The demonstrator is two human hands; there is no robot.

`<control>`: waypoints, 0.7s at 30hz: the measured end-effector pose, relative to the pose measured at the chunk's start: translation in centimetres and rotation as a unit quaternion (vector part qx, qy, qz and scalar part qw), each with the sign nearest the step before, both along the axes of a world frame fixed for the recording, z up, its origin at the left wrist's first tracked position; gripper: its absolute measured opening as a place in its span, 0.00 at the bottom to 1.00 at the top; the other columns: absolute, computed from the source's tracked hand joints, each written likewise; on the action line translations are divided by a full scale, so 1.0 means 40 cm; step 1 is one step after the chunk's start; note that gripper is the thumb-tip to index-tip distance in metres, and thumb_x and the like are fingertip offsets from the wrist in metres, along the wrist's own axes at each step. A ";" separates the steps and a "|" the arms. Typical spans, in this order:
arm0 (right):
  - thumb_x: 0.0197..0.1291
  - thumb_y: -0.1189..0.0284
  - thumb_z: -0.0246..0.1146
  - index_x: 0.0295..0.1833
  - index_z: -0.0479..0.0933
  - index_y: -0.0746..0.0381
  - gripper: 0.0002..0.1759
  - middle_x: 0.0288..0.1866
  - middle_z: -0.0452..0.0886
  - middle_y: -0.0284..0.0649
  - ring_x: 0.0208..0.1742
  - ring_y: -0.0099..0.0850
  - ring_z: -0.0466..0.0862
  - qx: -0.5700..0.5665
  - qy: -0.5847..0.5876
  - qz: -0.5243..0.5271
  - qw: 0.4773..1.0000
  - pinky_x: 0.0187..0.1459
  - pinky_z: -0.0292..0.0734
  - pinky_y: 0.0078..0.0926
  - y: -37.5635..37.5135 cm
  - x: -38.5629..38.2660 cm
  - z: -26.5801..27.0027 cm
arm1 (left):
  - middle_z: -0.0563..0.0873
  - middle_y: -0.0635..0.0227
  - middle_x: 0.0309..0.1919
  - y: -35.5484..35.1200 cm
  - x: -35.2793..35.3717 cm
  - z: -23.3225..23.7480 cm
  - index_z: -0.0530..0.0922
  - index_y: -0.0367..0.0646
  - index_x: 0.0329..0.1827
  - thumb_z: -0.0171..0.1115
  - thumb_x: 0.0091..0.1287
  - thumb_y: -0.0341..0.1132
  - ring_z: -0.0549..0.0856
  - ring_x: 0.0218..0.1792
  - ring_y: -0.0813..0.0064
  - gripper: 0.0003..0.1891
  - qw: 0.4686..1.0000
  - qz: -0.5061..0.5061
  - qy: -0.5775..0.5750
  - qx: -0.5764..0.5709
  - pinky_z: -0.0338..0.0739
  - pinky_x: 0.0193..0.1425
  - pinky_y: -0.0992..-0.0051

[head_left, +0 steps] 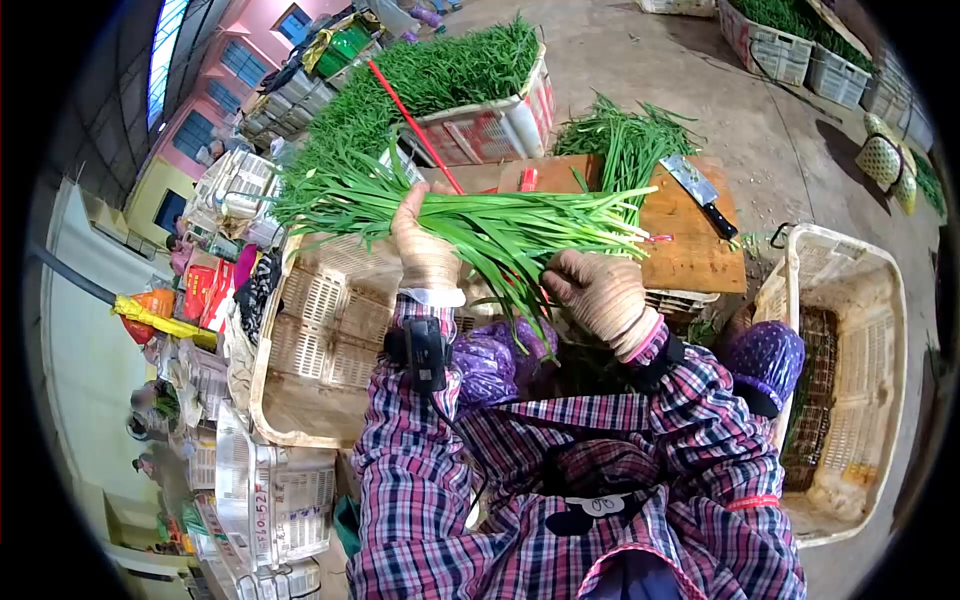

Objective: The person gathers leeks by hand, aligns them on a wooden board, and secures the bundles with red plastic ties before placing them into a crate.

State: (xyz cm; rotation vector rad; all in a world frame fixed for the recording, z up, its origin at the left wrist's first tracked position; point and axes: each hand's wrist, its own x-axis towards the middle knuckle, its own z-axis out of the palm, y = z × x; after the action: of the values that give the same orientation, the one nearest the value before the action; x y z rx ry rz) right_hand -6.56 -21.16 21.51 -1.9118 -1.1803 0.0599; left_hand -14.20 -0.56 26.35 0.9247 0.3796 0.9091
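Observation:
My left hand (425,245), in a tan glove, is wrapped round a long bunch of garlic chives (530,217). The bunch lies level, leafy ends to the left and pale stem ends to the right. Some leaves droop below it between my hands. My right hand (605,300), gloved too, is closed under the stem ends, its fingertips pinching drooping chive leaves. Beyond the bunch is a wooden board (690,245) with a pile of loose chives (625,145) and a black-handled cleaver (698,195).
A white crate (350,330) stands at my left, another (850,400) at my right. A large crate (490,130) heaped with greens is ahead. Stacked crates (280,500) line the left side. A red pole (415,125) slants behind the bunch. More crates (770,50) stand far right.

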 end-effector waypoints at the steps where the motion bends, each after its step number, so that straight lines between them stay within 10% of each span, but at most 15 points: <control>1: 0.59 0.58 0.60 0.37 0.78 0.55 0.11 0.29 0.81 0.42 0.34 0.44 0.82 0.038 0.008 0.002 0.999 0.34 0.74 0.40 -0.003 0.003 -0.005 | 0.80 0.66 0.27 0.004 -0.001 -0.005 0.76 0.40 0.33 0.53 0.66 0.39 0.79 0.32 0.70 0.11 1.000 -0.001 0.002 -0.002 0.75 0.42 0.70; 5: 0.58 0.62 0.62 0.37 0.78 0.57 0.10 0.28 0.80 0.45 0.32 0.44 0.81 0.048 0.089 -0.039 0.994 0.34 0.75 0.37 -0.033 0.019 -0.017 | 0.80 0.65 0.27 0.021 -0.001 -0.016 0.75 0.41 0.32 0.52 0.67 0.38 0.79 0.31 0.70 0.11 1.000 0.000 -0.004 0.009 0.76 0.41 0.70; 9: 0.59 0.76 0.62 0.35 0.76 0.66 0.04 0.24 0.77 0.30 0.26 0.16 0.72 0.231 0.352 -0.007 0.907 0.29 0.70 0.17 -0.065 0.035 -0.061 | 0.80 0.64 0.28 0.035 -0.009 -0.027 0.75 0.40 0.32 0.51 0.68 0.39 0.79 0.32 0.68 0.12 1.000 0.015 -0.003 -0.005 0.77 0.41 0.68; 13: 0.60 0.79 0.61 0.38 0.76 0.65 0.02 0.27 0.77 0.28 0.28 0.14 0.73 0.313 0.452 -0.030 0.835 0.31 0.69 0.12 -0.116 -0.002 -0.048 | 0.80 0.63 0.29 0.071 -0.005 -0.052 0.75 0.39 0.35 0.50 0.68 0.40 0.80 0.33 0.66 0.13 0.998 0.032 -0.031 -0.050 0.78 0.43 0.64; 21: 0.59 0.82 0.59 0.41 0.76 0.65 0.05 0.28 0.77 0.30 0.27 0.17 0.74 0.358 0.404 -0.079 0.838 0.31 0.71 0.15 -0.199 -0.043 -0.081 | 0.81 0.60 0.31 0.073 -0.017 -0.076 0.75 0.38 0.35 0.49 0.68 0.42 0.79 0.38 0.64 0.14 0.998 0.022 -0.045 -0.044 0.75 0.49 0.63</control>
State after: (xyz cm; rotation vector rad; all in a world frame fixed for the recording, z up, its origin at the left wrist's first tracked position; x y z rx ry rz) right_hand -8.30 -29.13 18.26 -1.0935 -0.3619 0.2683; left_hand -14.89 2.37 23.30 0.7950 0.3612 0.9644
